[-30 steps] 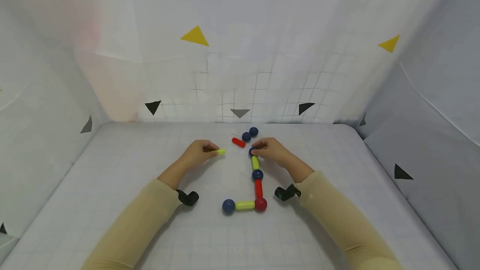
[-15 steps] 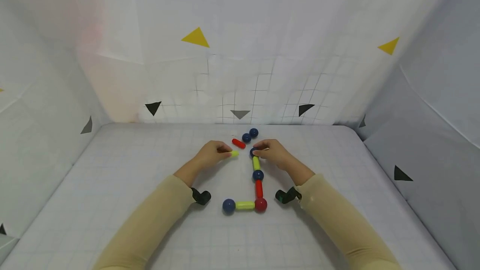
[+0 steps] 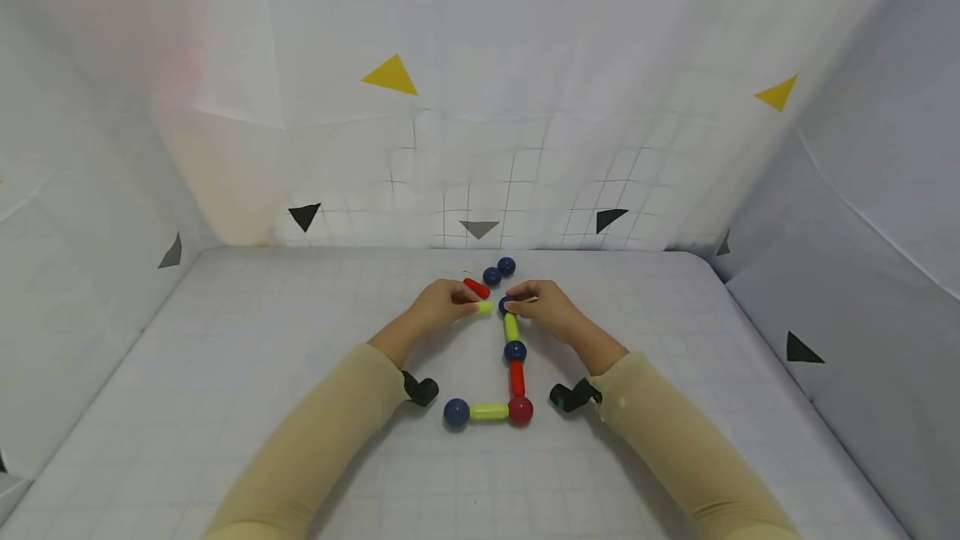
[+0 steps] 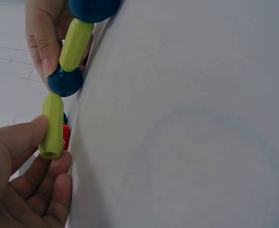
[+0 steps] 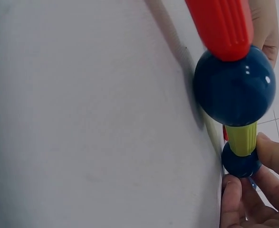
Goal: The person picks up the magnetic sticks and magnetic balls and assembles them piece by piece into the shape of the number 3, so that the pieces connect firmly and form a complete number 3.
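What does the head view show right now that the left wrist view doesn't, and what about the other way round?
Only the head view shows the red ball, the red rod attached to it, the near blue ball to the left, and the tan sleeves.

Only the left wrist view shows the dark recess in the near end of the held lime rod.

Both show the left hand pinching that lime rod and the right hand holding the blue ball at its fingertips.

Soft diffuse light, faint shadows, dimmer wrist views, glints on blue ball (image 5: 234,90)
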Demonstrator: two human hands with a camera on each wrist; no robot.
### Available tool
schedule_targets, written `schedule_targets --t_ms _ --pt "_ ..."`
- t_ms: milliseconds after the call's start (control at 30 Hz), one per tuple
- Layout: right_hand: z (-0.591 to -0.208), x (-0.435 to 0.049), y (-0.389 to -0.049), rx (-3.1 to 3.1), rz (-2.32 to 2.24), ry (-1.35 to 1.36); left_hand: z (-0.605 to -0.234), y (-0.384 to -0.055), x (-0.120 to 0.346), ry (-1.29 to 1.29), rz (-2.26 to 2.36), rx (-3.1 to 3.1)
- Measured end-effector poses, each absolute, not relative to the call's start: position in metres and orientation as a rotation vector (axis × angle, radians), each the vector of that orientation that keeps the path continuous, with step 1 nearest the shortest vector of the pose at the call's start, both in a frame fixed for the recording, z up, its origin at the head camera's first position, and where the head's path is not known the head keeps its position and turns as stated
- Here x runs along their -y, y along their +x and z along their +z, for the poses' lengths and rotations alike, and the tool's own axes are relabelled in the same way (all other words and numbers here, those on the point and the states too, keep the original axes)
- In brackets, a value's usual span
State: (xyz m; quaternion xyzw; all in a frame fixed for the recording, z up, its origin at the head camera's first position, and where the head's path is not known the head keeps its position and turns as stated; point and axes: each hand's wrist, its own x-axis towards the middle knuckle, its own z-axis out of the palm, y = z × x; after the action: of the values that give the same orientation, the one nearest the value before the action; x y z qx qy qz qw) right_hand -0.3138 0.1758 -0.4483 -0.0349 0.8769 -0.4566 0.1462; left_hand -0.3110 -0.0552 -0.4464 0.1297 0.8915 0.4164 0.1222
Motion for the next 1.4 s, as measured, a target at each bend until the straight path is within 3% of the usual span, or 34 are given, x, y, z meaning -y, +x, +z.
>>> schedule_targets --t_ms 1400 --pt "-0.4490 -0.1817 -0.3119 -2.502 -1.296 -0.165 -0.4470 -0.3087 0.0536 0.339 1.330 -2.534"
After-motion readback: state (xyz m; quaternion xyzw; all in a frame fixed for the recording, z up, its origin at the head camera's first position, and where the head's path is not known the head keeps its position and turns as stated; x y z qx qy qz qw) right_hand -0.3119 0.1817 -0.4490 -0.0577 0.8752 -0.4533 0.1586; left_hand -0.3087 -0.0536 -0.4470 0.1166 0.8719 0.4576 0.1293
